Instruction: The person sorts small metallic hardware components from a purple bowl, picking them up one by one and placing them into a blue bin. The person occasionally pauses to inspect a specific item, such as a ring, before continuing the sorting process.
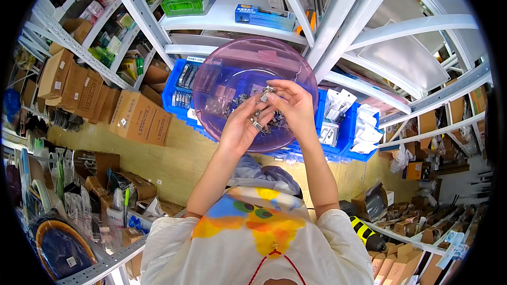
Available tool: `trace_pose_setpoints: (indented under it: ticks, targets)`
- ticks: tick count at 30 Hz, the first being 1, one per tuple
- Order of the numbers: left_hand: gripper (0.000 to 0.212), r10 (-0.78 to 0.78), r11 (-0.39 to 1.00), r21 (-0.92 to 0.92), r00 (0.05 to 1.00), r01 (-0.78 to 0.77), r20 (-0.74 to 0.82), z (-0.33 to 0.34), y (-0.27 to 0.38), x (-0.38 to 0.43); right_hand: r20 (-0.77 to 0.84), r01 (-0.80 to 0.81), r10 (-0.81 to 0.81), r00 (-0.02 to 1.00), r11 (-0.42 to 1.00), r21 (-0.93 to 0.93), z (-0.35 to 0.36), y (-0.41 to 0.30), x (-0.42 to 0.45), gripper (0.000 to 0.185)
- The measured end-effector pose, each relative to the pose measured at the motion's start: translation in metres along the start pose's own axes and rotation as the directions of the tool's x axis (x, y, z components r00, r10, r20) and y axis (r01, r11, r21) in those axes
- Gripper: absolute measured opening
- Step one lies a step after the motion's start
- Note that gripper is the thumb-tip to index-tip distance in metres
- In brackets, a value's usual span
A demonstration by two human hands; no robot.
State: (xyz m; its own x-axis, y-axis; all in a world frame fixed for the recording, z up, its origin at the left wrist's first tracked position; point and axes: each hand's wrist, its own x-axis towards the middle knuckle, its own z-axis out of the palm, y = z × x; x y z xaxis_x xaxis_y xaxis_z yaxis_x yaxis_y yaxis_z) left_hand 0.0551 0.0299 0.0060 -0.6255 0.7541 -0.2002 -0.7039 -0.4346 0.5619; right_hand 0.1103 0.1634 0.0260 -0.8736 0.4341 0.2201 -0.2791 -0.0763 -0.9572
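Both of my hands are over a translucent purple plastic basin (253, 53). Between the thumb and fingers of my right hand (295, 101) is a small shiny metal piece (266, 95), perhaps a clip or latch. My left hand (241, 128) is half cupped just beside it, with another small metal piece (256, 124) held at its fingers. Below them in the basin lies a heap of small metal parts (277, 124), partly hidden by my hands. A clear plastic bag (220, 101) lies at the heap's left.
Blue plastic bins (174, 87) with packaged metal parts stand under the basin's left side; more bins (344, 146) with white packets are at the right. Behind is a white shelf (222, 12) with a boxed item (264, 16). Cardboard boxes (140, 118) stand on the left floor.
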Motion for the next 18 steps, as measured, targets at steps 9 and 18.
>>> trace_pose_setpoints:
  ticks: [9, 18]
  targets:
    - [0.034, 0.05, 0.994, 0.097, 0.999, -0.048, -0.018, 0.0052, 0.0, 0.0009, -0.009, 0.0, 0.0, 1.0, 0.999, -0.045, 0.0018, 0.0014, -0.0007, 0.019]
    - [0.046, -0.085, 0.994, -0.071, 0.996, 0.086, 0.017, 0.0052, 0.0059, -0.0009, -0.079, -0.058, 0.057, 0.995, 0.998, -0.02, -0.0062, 0.0003, 0.0001, 0.018]
